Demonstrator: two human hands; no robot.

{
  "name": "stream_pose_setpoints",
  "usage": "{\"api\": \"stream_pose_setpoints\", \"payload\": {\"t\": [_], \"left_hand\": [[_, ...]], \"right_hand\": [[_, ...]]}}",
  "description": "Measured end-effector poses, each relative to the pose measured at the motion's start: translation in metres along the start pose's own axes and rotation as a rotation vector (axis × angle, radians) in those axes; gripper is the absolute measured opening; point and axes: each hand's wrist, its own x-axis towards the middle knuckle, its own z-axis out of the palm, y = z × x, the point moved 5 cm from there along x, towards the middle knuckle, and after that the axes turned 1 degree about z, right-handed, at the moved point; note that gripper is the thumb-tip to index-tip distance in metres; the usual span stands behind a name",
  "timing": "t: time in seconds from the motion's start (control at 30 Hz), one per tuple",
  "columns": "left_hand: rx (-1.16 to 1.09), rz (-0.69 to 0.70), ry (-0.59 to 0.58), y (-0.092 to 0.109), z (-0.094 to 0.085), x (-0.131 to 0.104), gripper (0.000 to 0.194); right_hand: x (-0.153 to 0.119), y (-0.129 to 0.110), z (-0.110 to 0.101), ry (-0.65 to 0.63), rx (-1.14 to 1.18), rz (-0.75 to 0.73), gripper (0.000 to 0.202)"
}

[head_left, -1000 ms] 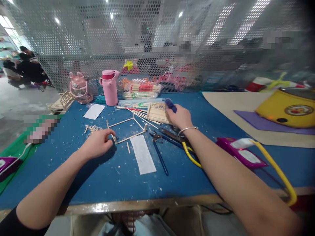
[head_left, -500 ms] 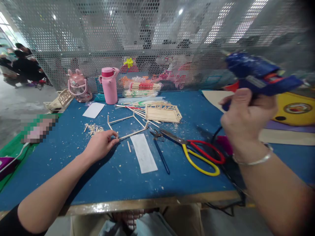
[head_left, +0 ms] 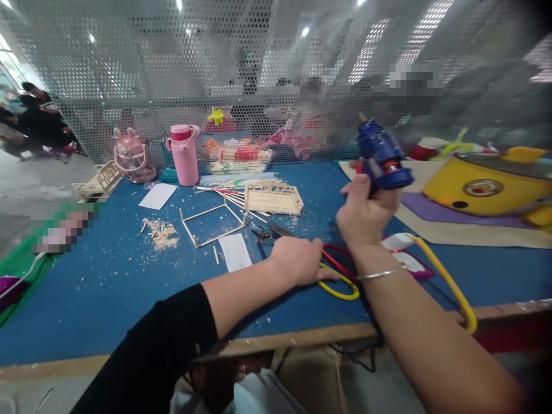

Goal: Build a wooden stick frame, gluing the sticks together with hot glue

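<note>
My right hand (head_left: 371,210) is wrapped round a blue hot glue gun (head_left: 382,152), held up above the table with its nozzle pointing up and away. My left hand (head_left: 299,261) reaches across to the large scissors (head_left: 342,259) with red and yellow handles, its fingers closed at the handles and partly hidden. Beside it lie the pliers (head_left: 261,234) and a white paper strip (head_left: 235,253). A frame of thin wooden sticks (head_left: 215,237), with short uprights at its corners, lies further left, touched by neither hand. A short loose stick (head_left: 216,255) is near it.
Behind are a slatted wooden piece (head_left: 273,200), a pink bottle (head_left: 183,155), a rabbit-eared bottle (head_left: 133,155) and bagged sticks (head_left: 239,158). Wood scraps (head_left: 161,234) lie left. A yellow pot (head_left: 483,184) stands right, near a yellow-handled tool (head_left: 448,282). Perforated metal backs the table.
My left hand has let go of the stick frame's corner and moved right to the scissors. My right hand has brought the glue gun lower and leftward. The view has turned slightly right.
</note>
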Motion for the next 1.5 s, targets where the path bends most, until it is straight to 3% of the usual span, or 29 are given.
{"api": "stream_pose_setpoints", "payload": {"t": [0.07, 0.2, 0.3, 0.37, 0.47, 0.5, 0.57, 0.63, 0.77, 0.83, 0.97, 1.1, 1.2, 1.27, 1.37, 1.5], "left_hand": [[0.018, -0.016, -0.008, -0.008, 0.005, 0.008, 0.042], [0.021, -0.044, -0.050, -0.044, 0.008, 0.001, 0.044], [-0.036, -0.080, -0.110, -0.067, 0.004, -0.018, 0.056], [-0.114, -0.107, -0.064, -0.078, -0.009, -0.044, 0.054], [-0.221, -0.198, 0.048, -0.103, -0.031, -0.100, 0.025], [-0.250, -0.239, 0.095, -0.114, -0.038, -0.120, 0.023], [-0.321, -0.364, 0.201, -0.140, -0.048, -0.153, 0.021], [-0.426, -0.535, 0.301, -0.166, -0.051, -0.172, 0.013], [-0.954, -0.840, 0.403, -0.196, -0.038, -0.168, 0.020], [-1.059, -0.858, 0.454, -0.199, -0.036, -0.155, 0.020], [-0.705, -0.719, 0.453, -0.201, -0.046, -0.146, 0.027], [-0.361, -0.615, 0.193, -0.197, -0.040, -0.154, 0.031], [-0.267, -0.463, 0.024, -0.191, -0.029, -0.151, 0.030], [-0.252, -0.412, -0.016, -0.191, -0.023, -0.148, 0.024], [-0.245, -0.402, 0.008, -0.193, -0.019, -0.143, 0.020], [-0.343, -0.500, 0.210, -0.190, -0.033, -0.146, 0.021]], "right_hand": [[-0.010, -0.018, -0.004, 0.040, 0.055, -0.049, 0.048], [-0.023, -0.052, -0.008, -0.181, 0.266, -0.012, 0.034], [-0.025, -0.079, -0.007, -0.370, 0.429, 0.085, 0.027], [-0.025, -0.094, 0.002, -0.503, 0.549, 0.169, 0.029], [-0.031, -0.109, 0.029, -0.746, 0.691, 0.272, 0.034], [-0.037, -0.111, 0.040, -0.838, 0.707, 0.288, 0.036], [-0.053, -0.109, 0.063, -1.004, 0.703, 0.295, 0.038], [-0.071, -0.102, 0.080, -1.090, 0.676, 0.294, 0.038], [-0.097, -0.090, 0.094, -1.128, 0.573, 0.221, 0.031], [-0.101, -0.088, 0.093, -1.102, 0.509, 0.154, 0.027], [-0.100, -0.086, 0.087, -1.085, 0.433, 0.054, 0.024], [-0.100, -0.079, 0.083, -1.121, 0.430, 0.071, 0.025], [-0.099, -0.071, 0.083, -1.112, 0.459, 0.194, 0.029], [-0.099, -0.067, 0.084, -1.100, 0.487, 0.268, 0.032], [-0.098, -0.067, 0.084, -1.085, 0.538, 0.314, 0.035], [-0.090, -0.076, 0.079, -1.074, 0.680, 0.324, 0.035]]}}
